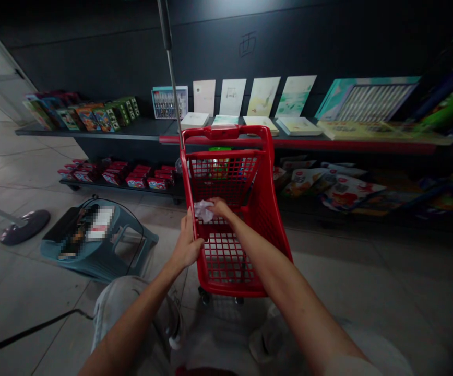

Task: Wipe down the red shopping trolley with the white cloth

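Observation:
A small red plastic shopping cart (279,224) with a grid basket stands in front of me. My left hand (188,245) grips the cart's left rim, its thumb on the near side. Inside the basket, close to the left wall, my right hand (219,208) is closed on a crumpled white tissue (203,211). The tissue lies against the inner side of the cart. Part of my right hand's fingers is hidden behind the tissue. A metal pole (174,78) rises at the cart's far left corner.
Shelves (124,134) behind the cart hold notebooks (233,96), boxed pen sets (170,102), toy boxes (103,118) and bagged snacks (347,190). To the left stands a blue-grey stool (127,235) with items on top. A round pole base (25,227) and a cable lie beyond it.

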